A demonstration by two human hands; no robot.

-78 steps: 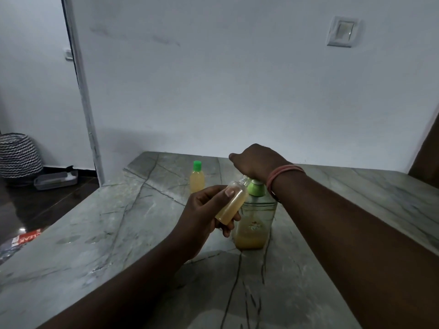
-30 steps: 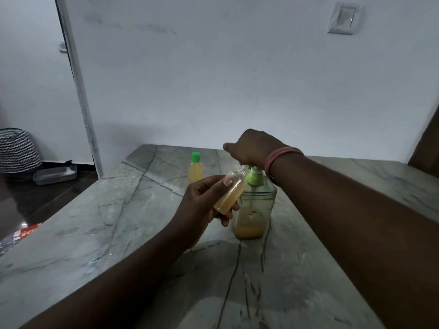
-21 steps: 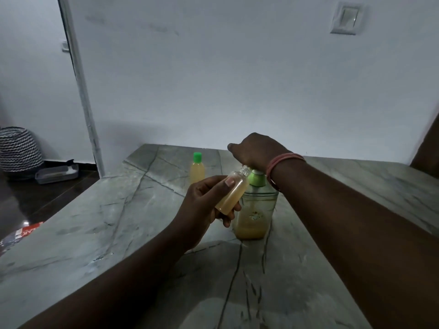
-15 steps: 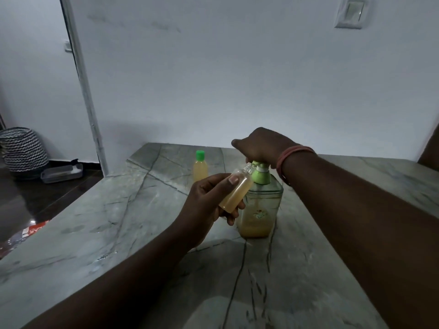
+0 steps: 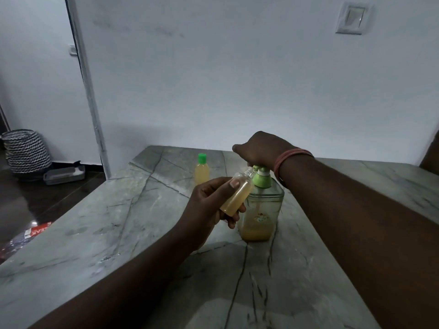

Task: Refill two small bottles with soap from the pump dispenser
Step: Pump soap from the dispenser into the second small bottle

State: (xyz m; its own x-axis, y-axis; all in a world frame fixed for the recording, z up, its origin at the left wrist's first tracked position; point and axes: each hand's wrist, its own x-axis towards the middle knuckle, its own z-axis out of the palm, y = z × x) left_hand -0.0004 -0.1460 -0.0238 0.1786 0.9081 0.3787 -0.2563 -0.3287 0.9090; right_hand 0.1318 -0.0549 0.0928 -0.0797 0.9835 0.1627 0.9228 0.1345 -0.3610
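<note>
Grey veined stone forms the counter (image 5: 99,233), and the pump dispenser (image 5: 260,210) standing on it serves as the landmark: a clear body with orange soap low inside and a green pump collar. Two small bottles are in view. One, uncapped (image 5: 236,194), is held in the grip of the left hand (image 5: 209,210), thumb on top and fingers curled beneath; it lies just left of the dispenser, tilted, its long axis rising up and to the right so the open neck meets the pump spout. The second, with a green cap (image 5: 202,170), stands upright on the counter behind and left of the dispenser, apart from it. The right hand (image 5: 257,148), a pink band (image 5: 291,156) at its wrist, rests on the pump head with fingers curled down over it, hiding the top. Far left of the dispenser, on the floor, stand a zigzag-patterned basket (image 5: 27,150) and a grey tray (image 5: 64,175). A wall switch (image 5: 352,18) sits high above and to the right
</note>
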